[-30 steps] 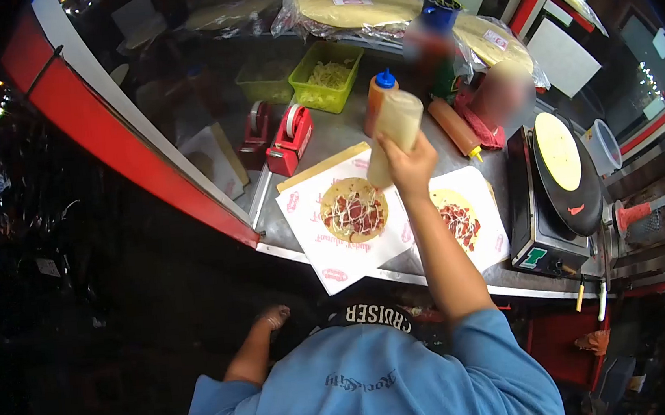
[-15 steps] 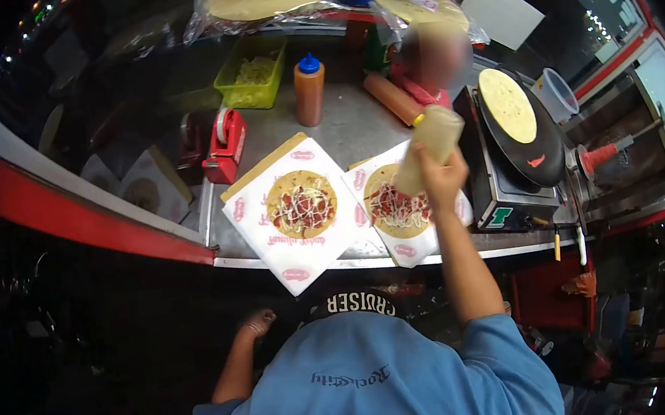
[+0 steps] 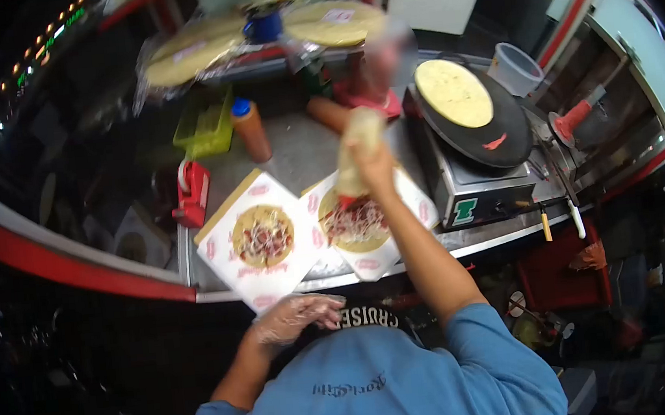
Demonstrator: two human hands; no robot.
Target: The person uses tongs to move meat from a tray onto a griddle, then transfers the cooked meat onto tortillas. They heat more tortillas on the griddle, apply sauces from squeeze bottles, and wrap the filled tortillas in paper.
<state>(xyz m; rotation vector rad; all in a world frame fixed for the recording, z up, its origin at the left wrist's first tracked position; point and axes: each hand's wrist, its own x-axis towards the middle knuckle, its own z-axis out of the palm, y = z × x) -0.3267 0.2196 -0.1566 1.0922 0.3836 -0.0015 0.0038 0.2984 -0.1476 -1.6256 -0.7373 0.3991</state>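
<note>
Well, right hand (image 3: 375, 164) wraps the bottle (image 3: 361, 131).

The right hand (image 3: 372, 166) hides part of the bottle (image 3: 366, 125) from me; the far pink shape (image 3: 381, 61) seems too blurred to name; the near shirt (image 3: 372, 390) is cropped.

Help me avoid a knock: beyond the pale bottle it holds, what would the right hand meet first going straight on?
Probably the lying orange bottle on the metal counter, though the right hand looks raised and might pass above it; depth is unclear.
</note>
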